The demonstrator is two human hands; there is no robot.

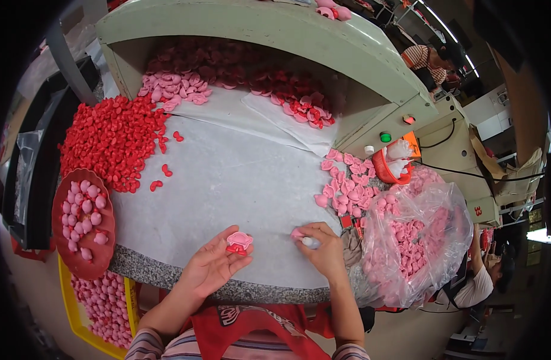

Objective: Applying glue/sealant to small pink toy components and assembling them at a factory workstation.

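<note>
My left hand [218, 261], palm up, holds a hollow pink shell piece [239, 239] between thumb and fingers. A red bow-shaped piece [237, 250] sits at the shell's lower edge, against my fingers. To the right, my right hand [324, 249] is closed around a small whitish translucent thing [311, 242], which looks like a little bottle. A pink piece [297, 233] shows at the same fingertips. Both hands are over the near part of the white sheet [227, 180]. My right fingers partly cover what they hold.
Red pieces [113, 141] are heaped at the left, beside a scalloped red dish [107, 249] of pink pieces. A yellow crate [68, 303] stands below. Pink shells [350, 189] and a clear plastic bag [458, 231] lie right, near a red basket [380, 165]. A green machine housing [257, 24] spans the back.
</note>
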